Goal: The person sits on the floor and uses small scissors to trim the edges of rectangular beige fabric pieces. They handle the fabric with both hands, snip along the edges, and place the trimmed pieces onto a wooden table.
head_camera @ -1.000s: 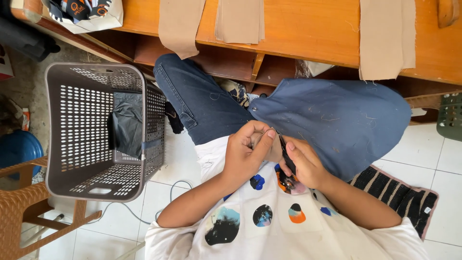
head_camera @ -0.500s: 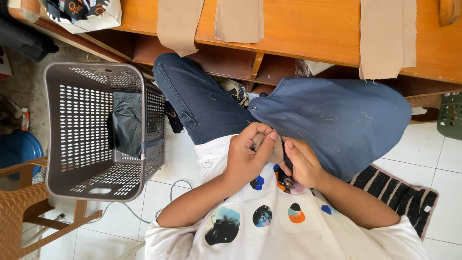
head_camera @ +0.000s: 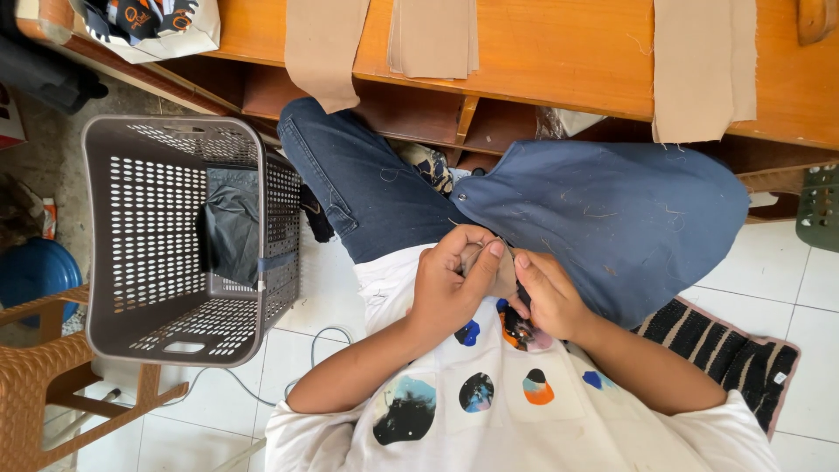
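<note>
My left hand and my right hand meet over my lap, just above my white shirt with coloured blotches. Between their fingertips they pinch a small tan piece of fabric, mostly hidden by the fingers. My left thumb lies across it. A small dark object shows under my right fingers; I cannot tell what it is. A blue-grey cloth is draped over my right knee, right beside the hands. My left leg in dark jeans stretches up under the table.
A wooden table spans the top, with tan fabric strips hanging over its edge. A grey perforated basket holding a black bag stands at left, beside a wicker chair. A striped mat lies at right.
My left fingers and thumb have curled a little further over the tan piece. Both hands stay in the same spot over my lap.
</note>
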